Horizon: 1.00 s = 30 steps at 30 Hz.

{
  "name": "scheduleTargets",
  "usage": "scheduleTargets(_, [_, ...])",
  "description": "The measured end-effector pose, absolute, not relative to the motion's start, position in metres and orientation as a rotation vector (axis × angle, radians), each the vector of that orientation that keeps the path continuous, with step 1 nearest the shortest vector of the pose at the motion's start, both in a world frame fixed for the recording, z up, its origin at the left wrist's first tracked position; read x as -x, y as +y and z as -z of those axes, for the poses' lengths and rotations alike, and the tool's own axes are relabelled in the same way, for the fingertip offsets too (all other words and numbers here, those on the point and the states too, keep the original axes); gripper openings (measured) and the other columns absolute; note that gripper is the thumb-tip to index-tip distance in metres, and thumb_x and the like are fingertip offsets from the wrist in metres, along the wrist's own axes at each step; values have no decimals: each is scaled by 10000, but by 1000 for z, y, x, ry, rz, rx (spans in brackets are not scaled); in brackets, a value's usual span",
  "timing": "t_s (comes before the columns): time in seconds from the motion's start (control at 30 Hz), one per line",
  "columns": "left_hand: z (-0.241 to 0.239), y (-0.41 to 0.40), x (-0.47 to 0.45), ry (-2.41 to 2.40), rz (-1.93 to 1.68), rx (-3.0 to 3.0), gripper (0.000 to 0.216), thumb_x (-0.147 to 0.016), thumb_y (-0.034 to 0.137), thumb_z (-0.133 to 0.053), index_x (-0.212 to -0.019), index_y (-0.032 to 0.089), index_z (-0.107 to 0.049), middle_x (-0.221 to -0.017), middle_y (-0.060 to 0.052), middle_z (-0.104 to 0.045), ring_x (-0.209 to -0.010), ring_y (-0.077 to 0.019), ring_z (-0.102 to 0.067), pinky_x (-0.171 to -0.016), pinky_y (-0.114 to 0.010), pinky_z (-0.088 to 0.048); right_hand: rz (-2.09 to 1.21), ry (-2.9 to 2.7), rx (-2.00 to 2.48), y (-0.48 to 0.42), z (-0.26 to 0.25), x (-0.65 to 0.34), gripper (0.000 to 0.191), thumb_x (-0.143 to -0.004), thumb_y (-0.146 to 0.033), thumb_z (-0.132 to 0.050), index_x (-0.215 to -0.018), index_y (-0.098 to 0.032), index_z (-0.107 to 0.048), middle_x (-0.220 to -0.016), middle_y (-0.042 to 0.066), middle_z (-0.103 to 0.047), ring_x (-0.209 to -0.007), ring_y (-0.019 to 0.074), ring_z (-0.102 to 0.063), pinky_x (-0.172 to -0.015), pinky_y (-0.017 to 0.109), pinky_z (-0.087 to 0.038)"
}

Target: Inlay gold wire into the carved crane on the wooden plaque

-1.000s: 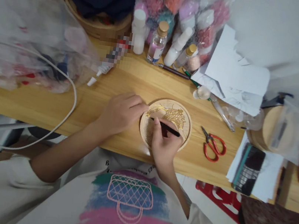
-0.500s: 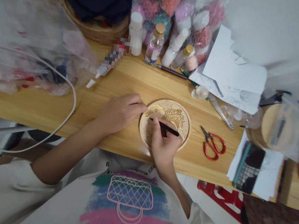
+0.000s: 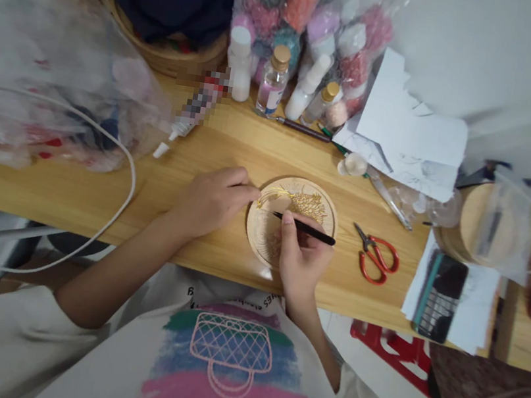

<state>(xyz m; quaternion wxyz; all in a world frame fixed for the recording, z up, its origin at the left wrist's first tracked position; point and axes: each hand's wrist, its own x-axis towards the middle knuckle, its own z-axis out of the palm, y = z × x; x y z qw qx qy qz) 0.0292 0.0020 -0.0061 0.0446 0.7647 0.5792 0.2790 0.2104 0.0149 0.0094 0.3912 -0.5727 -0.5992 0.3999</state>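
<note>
A round wooden disc (image 3: 267, 236) with a gold line pattern on its far half lies near the front edge of the wooden table (image 3: 96, 194). My right hand (image 3: 303, 261) rests over the disc's near right part, closed on a thin black tool (image 3: 313, 232) whose tip touches the disc's middle. My left hand (image 3: 213, 199) sits just left of the disc with curled fingers, fingertips pressed on its left rim.
Red-handled scissors (image 3: 374, 256) lie right of the disc. Small bottles (image 3: 273, 80) and bagged colourful material (image 3: 318, 14) stand at the back. Torn white paper (image 3: 404, 137), a glue tube (image 3: 193, 112), a white cable (image 3: 104, 142) and a calculator (image 3: 438, 296) surround the work.
My right hand has shifted a little to the right on the disc, and the black tool now lies flatter, its rear end pointing further right. My left hand has stayed put.
</note>
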Motion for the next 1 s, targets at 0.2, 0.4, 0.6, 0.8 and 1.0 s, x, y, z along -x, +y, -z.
scheduleTargets(0.2, [6,1,-30,1801,-795,-2331,382,-1007,265,-346,-856,206,-692,-729,-3,-539,-666,-134,-530,-561,-255,-380,-992,-1483,1445,19,-9,-215,184,-833,-334,-644,-805,-165,-711,-715,30,-723,-654,154,-672,-608,282,-536])
scheduleTargets(0.4, [3,0,-32,1801,-854,-2351,391,-1016,291,-335,-869,213,-689,-726,11,-537,-656,-124,-511,-572,-250,-371,-924,-1485,1467,21,-12,-218,176,-822,-331,-658,-798,-163,-704,-702,23,-718,-635,141,-661,-598,271,-525])
scheduleTargets(0.6, [4,0,-32,1808,-885,-2398,400,-1019,287,-337,-860,201,-694,-708,7,-532,-645,-122,-507,-568,-248,-373,-937,-1532,1449,20,-10,-218,174,-830,-322,-651,-797,-160,-705,-703,26,-714,-627,136,-651,-581,263,-514])
scheduleTargets(0.8, [5,1,-31,1782,-885,-2372,385,-1013,256,-340,-884,182,-694,-740,-3,-547,-662,-125,-507,-574,-250,-366,-978,-1566,1406,22,-5,-219,167,-825,-327,-663,-830,-168,-712,-763,40,-732,-692,162,-676,-652,303,-542])
scheduleTargets(1.0, [3,1,-32,1794,-814,-2330,392,-1011,254,-334,-873,191,-695,-738,-3,-547,-677,-131,-511,-584,-255,-366,-968,-1589,1394,22,-2,-221,176,-841,-343,-650,-841,-178,-710,-766,40,-733,-682,164,-678,-635,304,-542])
